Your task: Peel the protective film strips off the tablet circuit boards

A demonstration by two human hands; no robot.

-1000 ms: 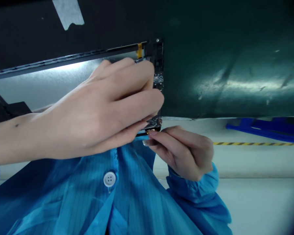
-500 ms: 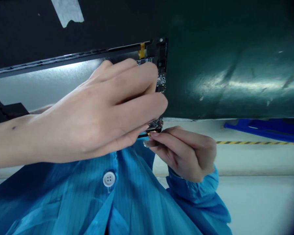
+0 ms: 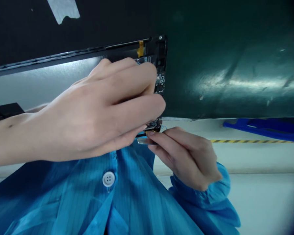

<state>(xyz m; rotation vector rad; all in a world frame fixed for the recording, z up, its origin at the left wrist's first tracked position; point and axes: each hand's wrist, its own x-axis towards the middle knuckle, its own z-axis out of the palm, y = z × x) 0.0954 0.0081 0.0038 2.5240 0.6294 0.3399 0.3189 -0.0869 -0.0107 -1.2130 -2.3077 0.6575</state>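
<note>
Left hand (image 3: 95, 111): stretched in from the left edge of the frame on a bare forearm, knuckles up, fingers curled; thumb and forefinger are closed on the lower end of the circuit board (image 3: 161, 78).
Right hand (image 3: 186, 153): raised from lower right in a blue sleeve, fingers drawn into a tight pinch; the fingertips are set against the board's bottom corner, just under the left thumb. Whether anything is held between them cannot be told.
Circuit board: seen at centre frame, standing along the right end of the device frame (image 3: 63, 58), mostly covered by the left fingers.
Device frame: a dark rim running from the left edge to upper centre, with a silver panel (image 3: 39, 85) inside it and an orange strip (image 3: 140, 49) at its upper right corner.
Worktop (image 3: 222, 65): a dark green surface behind the frame, a scrap of pale tape (image 3: 63, 8) stuck at upper left.
Blue coat (image 3: 127, 202): spread across the bottom, a white button (image 3: 108, 179) showing.
</note>
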